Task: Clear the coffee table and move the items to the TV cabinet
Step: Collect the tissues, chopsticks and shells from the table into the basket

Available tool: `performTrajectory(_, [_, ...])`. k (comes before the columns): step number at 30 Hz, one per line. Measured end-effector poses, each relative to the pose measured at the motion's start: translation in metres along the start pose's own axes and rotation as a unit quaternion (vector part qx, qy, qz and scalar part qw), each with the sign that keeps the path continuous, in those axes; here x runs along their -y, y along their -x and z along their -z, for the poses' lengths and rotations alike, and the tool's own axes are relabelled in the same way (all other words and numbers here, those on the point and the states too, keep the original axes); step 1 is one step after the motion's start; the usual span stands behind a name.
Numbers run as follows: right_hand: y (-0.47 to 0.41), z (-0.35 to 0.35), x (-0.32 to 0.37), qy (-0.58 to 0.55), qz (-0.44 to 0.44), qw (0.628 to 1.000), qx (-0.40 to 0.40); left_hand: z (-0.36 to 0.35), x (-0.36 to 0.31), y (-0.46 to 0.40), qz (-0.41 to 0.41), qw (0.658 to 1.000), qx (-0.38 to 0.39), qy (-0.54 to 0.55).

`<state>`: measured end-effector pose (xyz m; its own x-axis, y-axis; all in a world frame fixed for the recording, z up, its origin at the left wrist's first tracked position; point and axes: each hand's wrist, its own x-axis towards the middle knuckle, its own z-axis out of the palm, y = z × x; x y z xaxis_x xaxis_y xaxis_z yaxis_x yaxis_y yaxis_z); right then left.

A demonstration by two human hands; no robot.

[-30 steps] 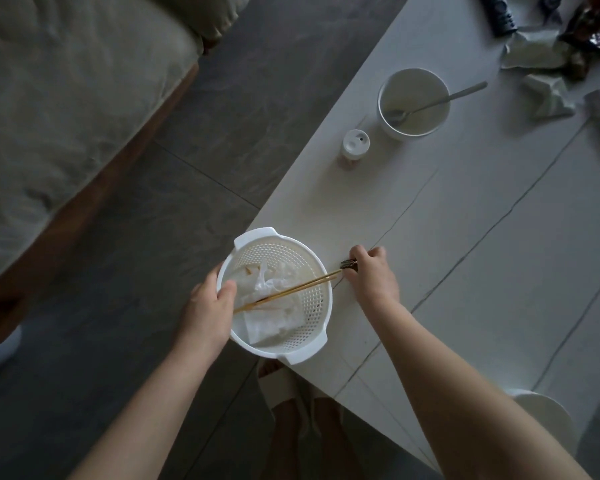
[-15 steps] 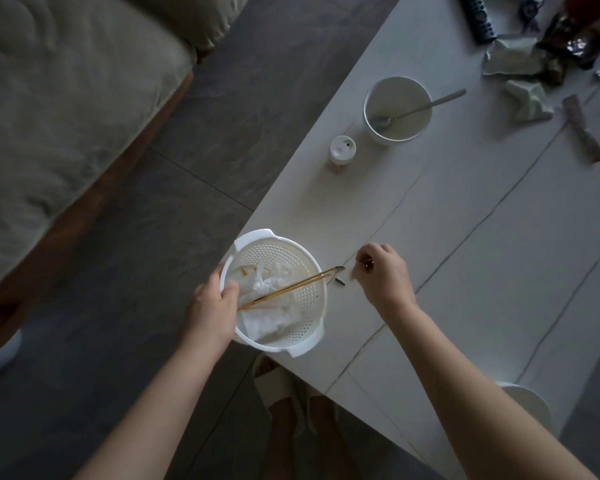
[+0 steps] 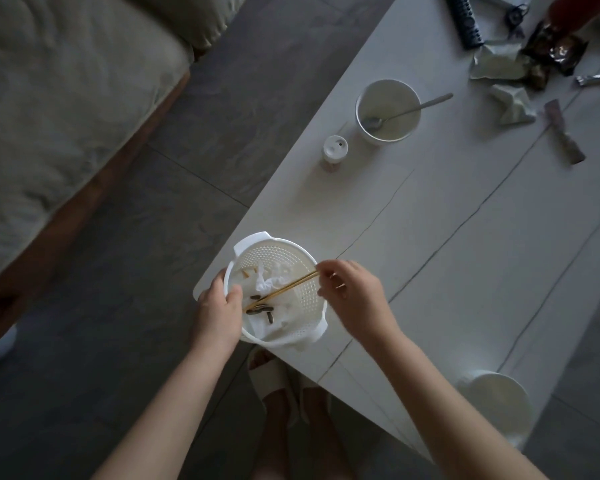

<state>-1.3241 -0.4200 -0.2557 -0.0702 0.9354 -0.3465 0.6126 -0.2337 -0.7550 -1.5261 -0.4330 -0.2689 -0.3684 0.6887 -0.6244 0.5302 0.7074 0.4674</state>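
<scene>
Your left hand (image 3: 219,311) gripped the rim of the white colander (image 3: 291,271) at the bench (image 3: 465,237) corner. Your right hand (image 3: 352,294) hovered over its far rim, fingers loosely curled; whether it touched the chopsticks (image 3: 284,289) was unclear. Tissue (image 3: 274,277) and small dark bits lay inside, hard to identify.

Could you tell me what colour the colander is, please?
White, seen in the head view: colander.

Dim light; grey tiled floor (image 3: 174,209); beige sofa (image 3: 59,109).
</scene>
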Motion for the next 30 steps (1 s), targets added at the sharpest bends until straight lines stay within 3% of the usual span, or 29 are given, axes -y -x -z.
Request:
performTrajectory(3, [-0.008,0.006,-0.003,-0.101,-0.055,0.993,0.011,0.000,0.004,-0.003,0.007,1.000,-0.006,0.000])
performTrajectory(7, [-0.005,-0.009,0.014,-0.096,0.058,0.992,0.064,-0.002,0.005,-0.005,0.014,1.000,0.008,0.002])
performTrajectory(10, [-0.010,-0.017,0.010,-0.076,0.078,0.994,-0.029,0.001,0.003,-0.006,0.020,1.000,0.005,0.003])
performTrajectory(12, [-0.017,-0.017,-0.004,-0.080,0.009,0.991,-0.107,0.006,0.001,-0.007,0.017,1.000,-0.006,-0.006])
performTrajectory(14, [-0.026,-0.017,-0.027,-0.042,-0.074,0.988,-0.129,0.010,0.000,-0.010,0.014,1.000,-0.009,-0.013])
performTrajectory(17, [-0.040,-0.021,-0.060,0.035,-0.203,0.977,-0.054,0.014,-0.001,-0.013,0.012,1.000,-0.004,-0.015])
performTrajectory(19, [-0.048,-0.026,-0.074,0.087,-0.242,0.966,0.011,0.014,-0.001,-0.014,0.009,1.000,0.000,-0.011])
performTrajectory(22, [-0.057,-0.034,-0.083,0.141,-0.231,0.961,0.064,0.014,-0.001,-0.017,0.005,1.000,0.000,-0.007])
performTrajectory(30, [-0.071,-0.035,-0.085,0.213,-0.126,0.964,0.100,0.013,-0.007,-0.022,0.004,1.000,0.006,0.002])
